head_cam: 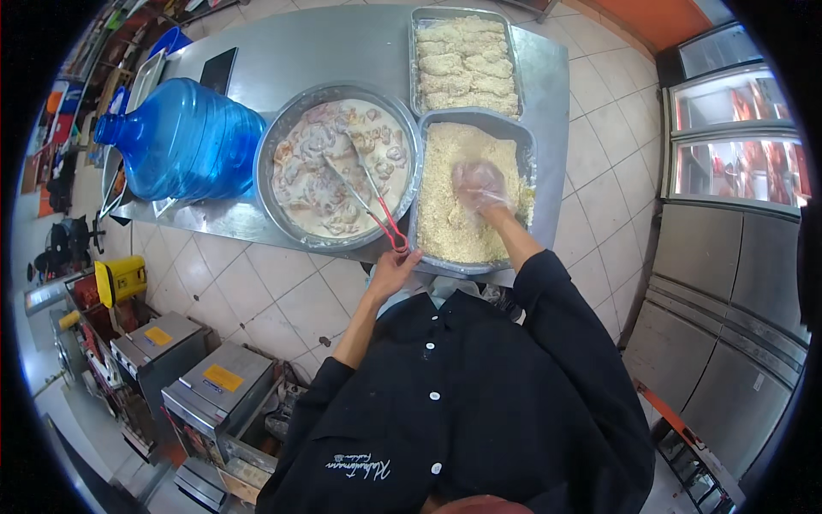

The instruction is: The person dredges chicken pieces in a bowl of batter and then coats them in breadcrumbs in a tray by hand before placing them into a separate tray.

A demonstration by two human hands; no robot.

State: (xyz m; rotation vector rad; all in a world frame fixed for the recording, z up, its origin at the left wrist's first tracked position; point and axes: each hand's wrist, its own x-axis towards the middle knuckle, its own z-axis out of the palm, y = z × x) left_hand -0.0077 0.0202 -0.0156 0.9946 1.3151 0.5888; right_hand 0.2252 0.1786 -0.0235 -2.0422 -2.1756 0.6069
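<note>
My right hand (480, 183), in a clear plastic glove, is down in the pale breadcrumbs (449, 221) that fill a grey plastic tub (530, 151). It is blurred, and whether anything lies under its fingers is hidden. Bare, my left hand (393, 275) is at the tub's near left corner, by the red handle end of the metal tongs (387, 221); its exact hold cannot be made out. The tongs lean over the rim of a large round basin (266, 189), their tips among raw meat pieces (321, 138) in a milky batter (321, 215).
Behind the tub, a metal tray (414, 64) holds rows of crumb-coated pieces (465, 64). A blue water jug (186, 141) lies on its side on the steel table (334, 45), near a dark flat slab (219, 69). A glass-door refrigerator (732, 160) stands at right, steel fryers (218, 379) at lower left.
</note>
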